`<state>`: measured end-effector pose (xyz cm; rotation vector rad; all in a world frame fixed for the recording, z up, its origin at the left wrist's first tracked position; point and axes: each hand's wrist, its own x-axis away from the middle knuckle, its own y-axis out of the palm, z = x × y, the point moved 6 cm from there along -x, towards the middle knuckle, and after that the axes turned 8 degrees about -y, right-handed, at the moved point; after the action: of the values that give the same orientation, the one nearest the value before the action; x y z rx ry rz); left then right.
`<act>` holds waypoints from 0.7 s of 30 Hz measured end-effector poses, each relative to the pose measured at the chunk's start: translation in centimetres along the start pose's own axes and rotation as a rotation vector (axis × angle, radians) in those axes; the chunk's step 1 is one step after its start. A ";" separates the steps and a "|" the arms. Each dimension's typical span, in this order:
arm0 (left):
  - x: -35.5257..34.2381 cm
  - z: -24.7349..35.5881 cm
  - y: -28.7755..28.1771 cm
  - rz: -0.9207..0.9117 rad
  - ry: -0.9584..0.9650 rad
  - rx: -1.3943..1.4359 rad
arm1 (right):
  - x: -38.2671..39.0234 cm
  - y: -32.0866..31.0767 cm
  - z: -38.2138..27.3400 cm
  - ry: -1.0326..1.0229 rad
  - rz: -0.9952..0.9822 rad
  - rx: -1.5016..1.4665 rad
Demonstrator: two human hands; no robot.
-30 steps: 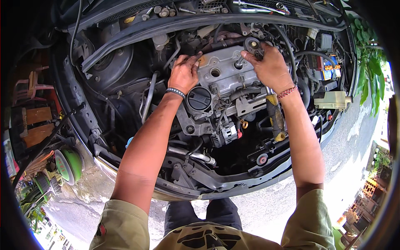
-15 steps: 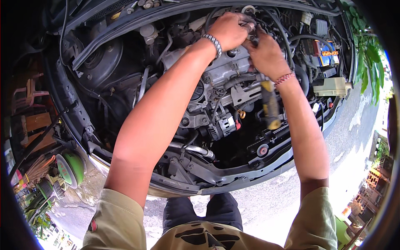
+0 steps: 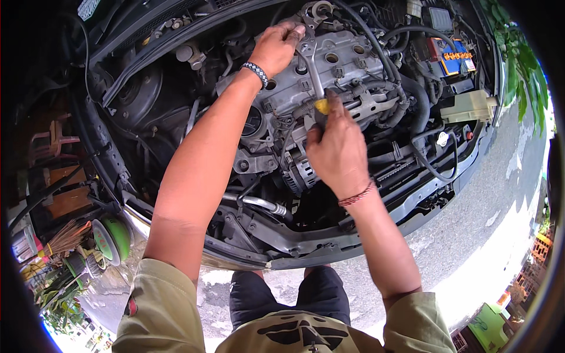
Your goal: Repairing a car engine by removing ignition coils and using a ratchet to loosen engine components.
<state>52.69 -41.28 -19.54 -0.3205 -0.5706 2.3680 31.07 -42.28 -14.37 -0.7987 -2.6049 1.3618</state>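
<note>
My right hand (image 3: 337,152) is wrapped round the yellow-and-black handle of a ratchet wrench (image 3: 316,75), whose metal shank points away over the grey engine cover (image 3: 279,94). At the far end of that shank, my left hand (image 3: 278,48) has its fingers curled and thumb pressed at the wrench's head. What sits under the head is hidden by the fingers. Round plug holes (image 3: 332,58) show in the cover to the right of the shank. Just beyond the left fingertips stands a round metal fitting (image 3: 322,10).
A battery (image 3: 453,57) and a pale plastic reservoir (image 3: 468,107) sit at the right of the engine bay. Hoses (image 3: 419,103) loop beside the engine. The alternator (image 3: 300,173) lies lower, behind the front crossmember (image 3: 306,242). Leafy branches (image 3: 521,76) hang at the far right.
My right hand has come down and left, from the back of the engine to the wrench handle, which was hanging below its wrist. My left hand has shifted left. The view has shifted slightly.
</note>
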 end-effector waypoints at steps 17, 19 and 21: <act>-6.0 -2.7 6.2 -0.568 -0.208 0.762 | -0.1 2.1 -1.6 0.280 0.117 0.849; -5.7 -2.2 6.1 -0.556 -0.224 0.679 | 0.0 1.6 -0.8 0.276 0.119 0.901; -7.6 -1.9 6.1 -0.516 -0.161 0.772 | -1.2 1.2 -1.6 0.314 0.144 0.861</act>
<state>55.68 -49.79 -23.57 0.3313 0.2038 1.9299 33.07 -41.16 -14.14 -0.9295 -1.5057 1.9540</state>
